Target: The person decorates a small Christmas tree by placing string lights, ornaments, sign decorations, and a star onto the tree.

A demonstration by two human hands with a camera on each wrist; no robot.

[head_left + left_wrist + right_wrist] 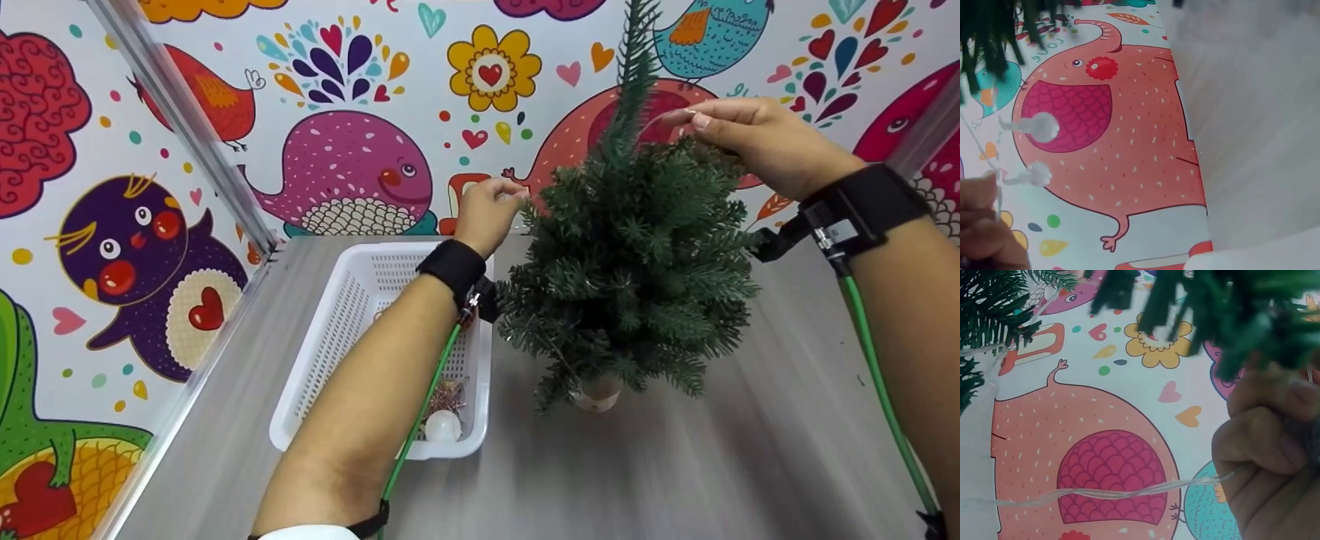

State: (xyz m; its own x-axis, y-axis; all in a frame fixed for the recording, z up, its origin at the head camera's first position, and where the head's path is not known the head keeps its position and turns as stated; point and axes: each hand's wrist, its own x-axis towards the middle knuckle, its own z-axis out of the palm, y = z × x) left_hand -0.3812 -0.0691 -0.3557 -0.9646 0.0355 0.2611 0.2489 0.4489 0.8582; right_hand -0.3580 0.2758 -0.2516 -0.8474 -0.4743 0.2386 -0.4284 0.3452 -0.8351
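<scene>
A small green artificial Christmas tree stands upright in a pale pot. At the tree's left side, my left hand pinches a clear string of lights, whose small white bulbs dangle beside the fingers in the left wrist view. My right hand is up by the treetop on the right, thumb and fingers pinching the same kind of clear wire. In the right wrist view that wire stretches leftward from the curled fingers. Branches hide part of the string behind the tree.
A white perforated basket sits left of the tree, under my left forearm. Inside are a white ball and some brownish decorations. Behind the grey table rises a wall with cartoon animals; a metal frame post stands at left.
</scene>
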